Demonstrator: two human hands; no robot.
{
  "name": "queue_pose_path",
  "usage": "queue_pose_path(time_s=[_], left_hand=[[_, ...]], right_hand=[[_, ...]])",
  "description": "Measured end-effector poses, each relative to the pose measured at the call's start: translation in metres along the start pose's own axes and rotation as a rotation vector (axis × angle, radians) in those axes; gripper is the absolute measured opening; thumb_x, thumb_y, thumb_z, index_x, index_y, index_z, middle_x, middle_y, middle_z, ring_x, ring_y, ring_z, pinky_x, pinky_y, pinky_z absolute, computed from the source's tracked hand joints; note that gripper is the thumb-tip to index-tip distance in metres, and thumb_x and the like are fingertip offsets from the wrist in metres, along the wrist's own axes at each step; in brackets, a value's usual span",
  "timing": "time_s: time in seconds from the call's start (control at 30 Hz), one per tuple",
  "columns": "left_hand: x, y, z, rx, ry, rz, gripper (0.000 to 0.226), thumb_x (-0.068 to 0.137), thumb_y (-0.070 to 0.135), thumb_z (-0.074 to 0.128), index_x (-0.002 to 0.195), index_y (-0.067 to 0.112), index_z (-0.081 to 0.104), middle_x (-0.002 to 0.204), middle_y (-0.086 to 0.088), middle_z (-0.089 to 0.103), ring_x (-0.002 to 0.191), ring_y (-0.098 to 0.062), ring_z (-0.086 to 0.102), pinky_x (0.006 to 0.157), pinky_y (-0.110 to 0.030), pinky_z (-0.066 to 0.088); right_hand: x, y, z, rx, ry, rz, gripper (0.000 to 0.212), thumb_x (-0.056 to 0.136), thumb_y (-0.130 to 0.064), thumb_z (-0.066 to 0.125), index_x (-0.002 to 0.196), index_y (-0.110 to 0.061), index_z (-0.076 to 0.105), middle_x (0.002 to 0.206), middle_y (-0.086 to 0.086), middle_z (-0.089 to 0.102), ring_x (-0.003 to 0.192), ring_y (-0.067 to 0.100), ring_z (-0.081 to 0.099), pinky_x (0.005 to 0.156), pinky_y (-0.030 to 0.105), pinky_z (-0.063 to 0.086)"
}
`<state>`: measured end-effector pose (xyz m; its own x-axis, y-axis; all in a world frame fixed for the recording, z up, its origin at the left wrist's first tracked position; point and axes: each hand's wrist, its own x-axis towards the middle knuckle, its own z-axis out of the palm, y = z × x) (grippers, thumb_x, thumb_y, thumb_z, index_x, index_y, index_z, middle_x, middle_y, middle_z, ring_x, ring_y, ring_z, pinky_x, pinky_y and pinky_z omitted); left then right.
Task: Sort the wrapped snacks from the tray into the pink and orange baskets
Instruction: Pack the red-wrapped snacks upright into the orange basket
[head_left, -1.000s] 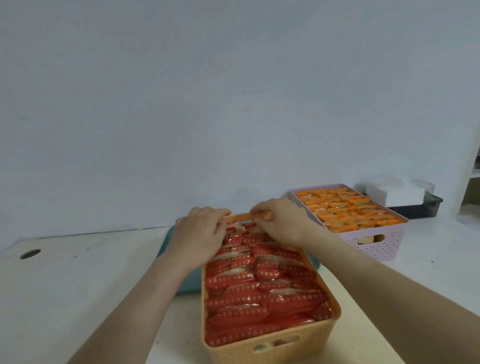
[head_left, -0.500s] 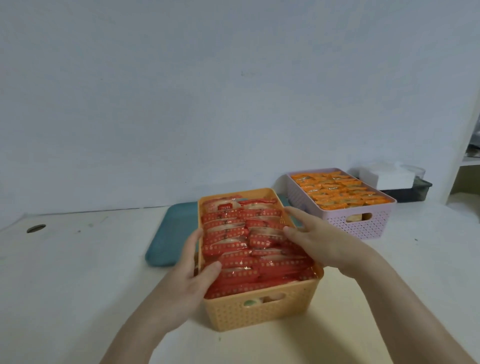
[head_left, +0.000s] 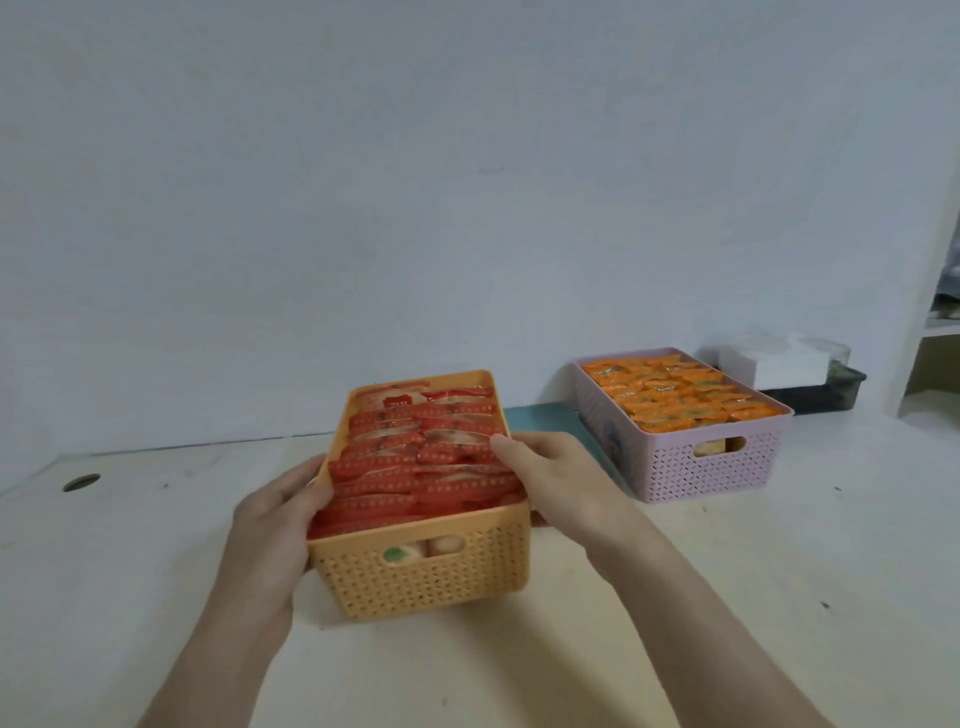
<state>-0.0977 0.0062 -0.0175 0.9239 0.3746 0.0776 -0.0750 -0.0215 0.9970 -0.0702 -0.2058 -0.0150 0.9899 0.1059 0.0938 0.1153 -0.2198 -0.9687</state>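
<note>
Orange basket (head_left: 426, 566), centre frame, long axis pointing away; L hand (head_left: 270, 525) & R hand (head_left: 561, 478) grip its long sides.

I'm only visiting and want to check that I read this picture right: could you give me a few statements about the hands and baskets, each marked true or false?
1. The left hand and right hand grip the orange basket by its long sides. True.
2. The orange basket holds green-wrapped snacks. False: it is packed with red-wrapped snacks.
3. The pink basket stands to the right of the orange basket, apart from it. True.
4. The pink basket is empty. False: orange-wrapped snacks fill it.
</note>
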Motion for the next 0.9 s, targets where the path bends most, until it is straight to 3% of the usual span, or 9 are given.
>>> queue_pose_path(time_s=[0.17,0.3,0.4,0.57,0.63,0.7,0.73,0.8,0.9], left_hand=[[0.048,0.008,-0.016,-0.055,0.068,0.007,0.023,0.095,0.007,0.053,0.11,0.017,0.069,0.086,-0.002,0.069,0.071,-0.016,0.06,0.06,-0.028,0.04],[0.079,0.001,-0.011,-0.113,0.065,-0.026,0.028,0.096,0.007,0.052,0.119,0.012,0.066,0.087,-0.004,0.068,0.07,-0.016,0.059,0.059,-0.026,0.037],[0.104,-0.007,-0.006,-0.114,0.077,-0.052,0.027,0.097,0.007,0.051,0.119,0.012,0.066,0.087,-0.003,0.068,0.069,-0.015,0.059,0.056,-0.027,0.037],[0.125,-0.014,-0.008,-0.095,0.087,-0.064,0.028,0.097,0.009,0.052,0.123,0.009,0.064,0.085,-0.005,0.068,0.066,-0.016,0.059,0.053,-0.027,0.038],[0.133,-0.017,-0.014,-0.102,0.11,-0.083,0.03,0.096,0.006,0.053,0.125,0.009,0.063,0.083,-0.007,0.068,0.064,-0.017,0.059,0.053,-0.027,0.039],[0.137,-0.022,-0.018,-0.104,0.111,-0.107,0.032,0.095,0.003,0.052,0.124,0.011,0.063,0.082,-0.009,0.068,0.063,-0.017,0.059,0.054,-0.028,0.04],[0.137,-0.023,-0.019,-0.105,0.101,-0.109,0.032,0.095,0.002,0.05,0.122,0.011,0.065,0.082,-0.009,0.068,0.063,-0.017,0.059,0.054,-0.028,0.04],[0.139,-0.022,-0.021,-0.098,0.084,-0.103,0.031,0.096,0.001,0.047,0.116,0.01,0.068,0.087,-0.012,0.07,0.066,-0.018,0.06,0.056,-0.029,0.042],[0.136,-0.016,-0.02,-0.039,0.08,-0.077,0.032,0.096,0.0,0.044,0.106,0.012,0.072,0.097,-0.015,0.071,0.071,-0.02,0.062,0.057,-0.031,0.044]], right_hand=[[0.03,-0.012,0.036,0.113,-0.042,-0.06,0.028,0.097,-0.033,0.047,0.105,-0.021,0.072,0.101,-0.006,0.074,0.097,0.011,0.067,0.088,0.031,0.049],[0.052,-0.011,0.049,0.185,-0.021,-0.074,0.031,0.098,-0.016,0.041,0.11,-0.021,0.07,0.106,-0.006,0.073,0.093,0.005,0.063,0.075,0.018,0.044],[0.071,-0.007,0.057,0.195,-0.022,-0.058,0.037,0.098,-0.012,0.037,0.112,-0.025,0.068,0.105,-0.007,0.071,0.09,0.003,0.06,0.071,0.017,0.041],[0.098,0.009,0.057,0.309,-0.065,-0.017,0.04,0.095,-0.02,0.034,0.103,-0.033,0.071,0.114,-0.01,0.068,0.112,0.006,0.058,0.102,0.029,0.043],[0.106,0.014,0.048,0.324,-0.074,0.004,0.039,0.094,-0.017,0.037,0.112,-0.028,0.069,0.127,-0.009,0.062,0.121,0.005,0.052,0.102,0.024,0.041],[0.111,0.023,0.037,0.019,-0.077,0.009,0.04,0.095,-0.017,0.045,0.134,-0.02,0.055,0.131,-0.013,0.051,0.123,0.002,0.044,0.092,0.012,0.04],[0.115,0.032,0.032,-0.221,-0.087,0.018,0.049,0.094,-0.022,0.05,0.143,-0.017,0.044,0.135,-0.01,0.048,0.127,0.005,0.041,0.096,0.014,0.039],[0.124,0.052,0.031,-0.621,-0.132,0.12,0.078,0.085,-0.043,0.059,0.15,-0.017,0.025,0.144,0.001,0.045,0.136,0.021,0.037,0.11,0.034,0.033],[0.127,0.067,0.039,-0.781,-0.147,0.211,0.089,0.071,-0.055,0.064,0.145,-0.025,0.028,0.14,0.004,0.047,0.132,0.029,0.04,0.108,0.047,0.035]])
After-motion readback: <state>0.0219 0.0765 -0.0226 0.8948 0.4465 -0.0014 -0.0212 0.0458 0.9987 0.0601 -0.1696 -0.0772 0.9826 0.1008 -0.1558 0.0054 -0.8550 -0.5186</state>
